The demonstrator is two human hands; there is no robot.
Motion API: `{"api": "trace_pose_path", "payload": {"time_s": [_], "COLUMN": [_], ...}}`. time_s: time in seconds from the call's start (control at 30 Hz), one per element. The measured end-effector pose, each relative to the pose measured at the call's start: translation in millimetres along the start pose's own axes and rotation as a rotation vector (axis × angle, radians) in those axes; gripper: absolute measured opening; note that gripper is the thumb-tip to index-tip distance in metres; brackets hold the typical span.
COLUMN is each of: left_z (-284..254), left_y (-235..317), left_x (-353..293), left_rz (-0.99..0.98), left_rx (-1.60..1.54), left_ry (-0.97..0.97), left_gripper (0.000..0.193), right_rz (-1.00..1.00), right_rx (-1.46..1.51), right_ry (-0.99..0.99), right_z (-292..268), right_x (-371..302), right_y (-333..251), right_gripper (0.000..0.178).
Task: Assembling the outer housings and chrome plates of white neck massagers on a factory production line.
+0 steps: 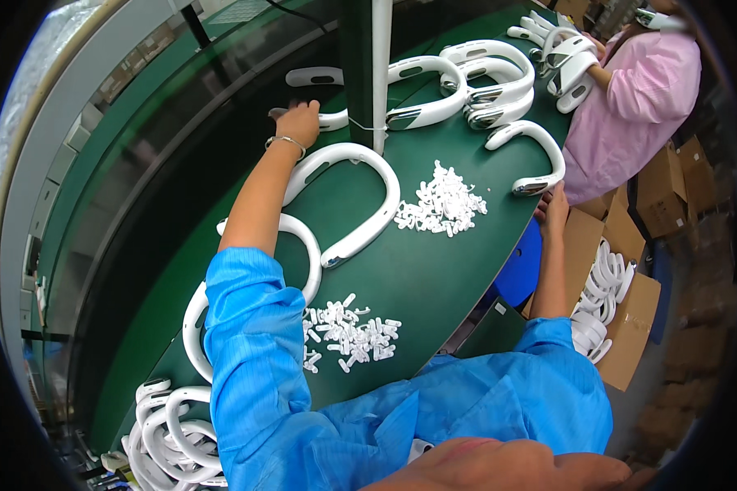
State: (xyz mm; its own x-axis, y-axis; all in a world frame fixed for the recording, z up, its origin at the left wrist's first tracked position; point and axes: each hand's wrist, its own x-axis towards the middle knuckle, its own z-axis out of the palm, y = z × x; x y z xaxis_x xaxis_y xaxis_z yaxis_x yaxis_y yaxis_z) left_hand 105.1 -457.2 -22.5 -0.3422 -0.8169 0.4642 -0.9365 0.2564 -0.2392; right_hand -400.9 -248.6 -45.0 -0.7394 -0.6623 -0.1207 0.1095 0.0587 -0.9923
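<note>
My left hand (298, 123) reaches out to the far side of the green table, its fingers closed around a white U-shaped neck fan (332, 121). A dark grey tip shows at the hand's outer side, and a post hides part of that fan. Near the right table edge, my right hand (553, 209) has its fingers curled at the shiny end of another curved white neck fan (555, 155). Between my arms lies a larger neck fan (389, 196), beside a heap of small white plastic pieces (444, 203). A second heap of such pieces (356, 334) sits closer to me.
More neck fans (499, 69) stand at the far end, and several (176, 434) pile up at the lower left. A white post (381, 74) rises beyond the middle. At right, a person in pink (630, 106) handles fans next to an open carton (635, 335).
</note>
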Motion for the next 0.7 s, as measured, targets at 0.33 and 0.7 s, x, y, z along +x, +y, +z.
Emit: {"api": "trace_pose_path", "payload": {"time_s": [0.33,0.7], "left_z": [-53.1,-298.0], "left_y": [-46.1,-26.5], "left_x": [-40.5,-205.3], "left_rz": [-0.068,-0.165], "left_rx": [0.048,-0.228], "left_ry": [-0.255,0.129], "left_gripper": [0.023,0.042], "right_rz": [-0.776,-0.303], "right_rx": [0.933,1.291], "right_ry": [-1.607,-2.335], "right_z": [18.1,15.9], "right_x": [-217.2,-290.9], "right_y": [-187.8,-225.0], "right_gripper": [0.040,0.045]}}
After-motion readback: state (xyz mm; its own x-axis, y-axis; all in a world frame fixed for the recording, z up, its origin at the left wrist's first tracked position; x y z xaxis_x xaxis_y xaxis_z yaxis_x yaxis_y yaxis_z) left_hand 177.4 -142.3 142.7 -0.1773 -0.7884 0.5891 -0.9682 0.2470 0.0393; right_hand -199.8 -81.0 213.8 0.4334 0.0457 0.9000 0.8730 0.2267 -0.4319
